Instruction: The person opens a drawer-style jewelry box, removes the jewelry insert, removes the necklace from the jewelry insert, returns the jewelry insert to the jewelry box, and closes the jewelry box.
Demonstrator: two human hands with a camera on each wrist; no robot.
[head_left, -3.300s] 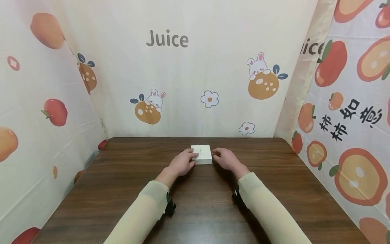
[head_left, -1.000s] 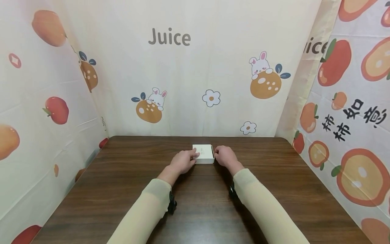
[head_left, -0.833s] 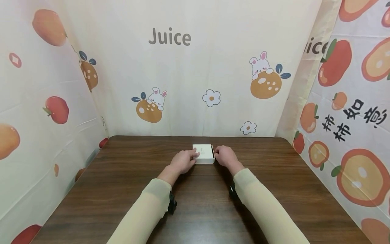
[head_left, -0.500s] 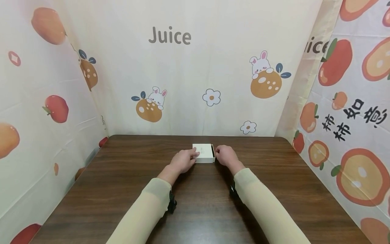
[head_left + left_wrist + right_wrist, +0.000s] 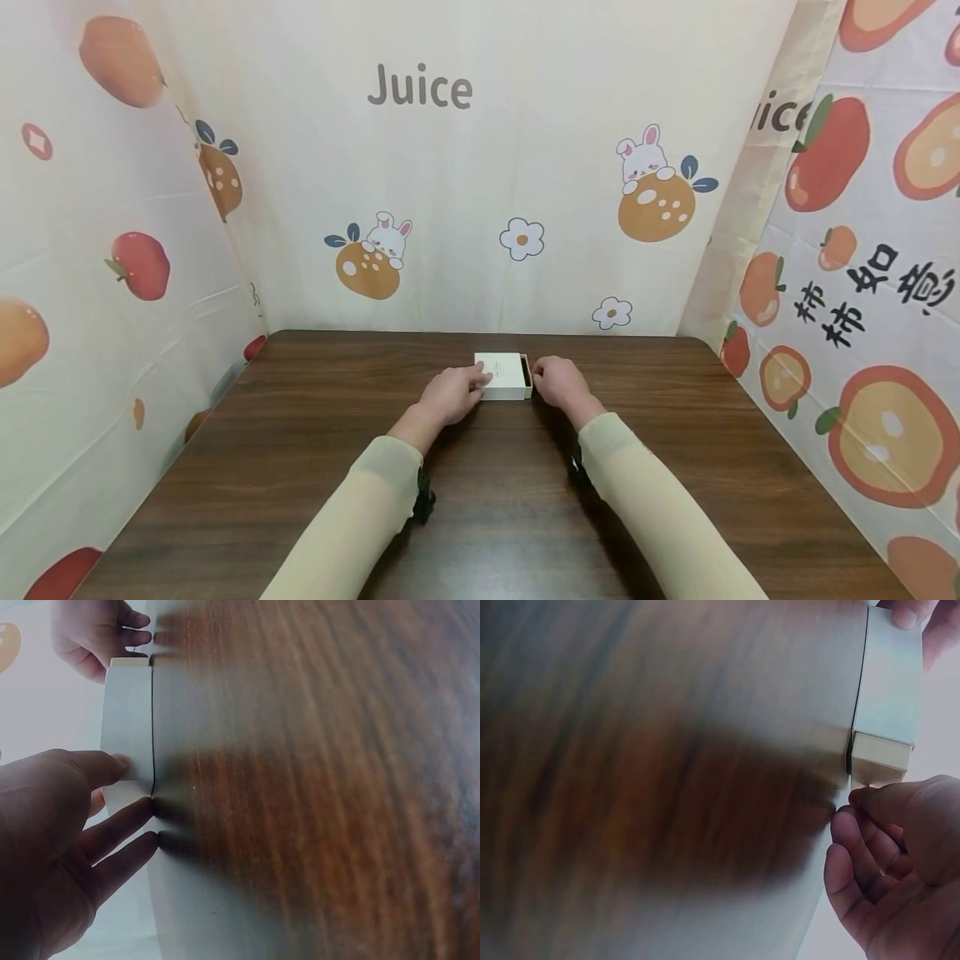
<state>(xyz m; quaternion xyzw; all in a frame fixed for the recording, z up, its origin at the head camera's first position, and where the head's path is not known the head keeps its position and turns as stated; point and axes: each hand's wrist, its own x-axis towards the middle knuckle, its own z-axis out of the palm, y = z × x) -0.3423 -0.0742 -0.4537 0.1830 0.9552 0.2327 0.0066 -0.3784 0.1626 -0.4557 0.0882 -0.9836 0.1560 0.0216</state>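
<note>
A small white drawer box with faint print on its top lies flat near the table's far edge. Its inner drawer juts slightly out of the right end, leaving a dark gap on top in the head view. My left hand holds the left end, the thumb against the front side in the left wrist view. At the drawer's end, my right hand has thumb and index finger pinched together, other fingers curled. What exactly those fingertips pinch is hidden. The contents of the drawer cannot be seen.
The brown wood-grain table has its far edge just behind the box. Printed cloth hangs behind the table and along both sides. Dark wrist-worn devices sit under the sleeves.
The right hand has closed its fingers at the box's right end and moved slightly right. The drawer has slid out a little with it, while the left hand keeps its hold.
</note>
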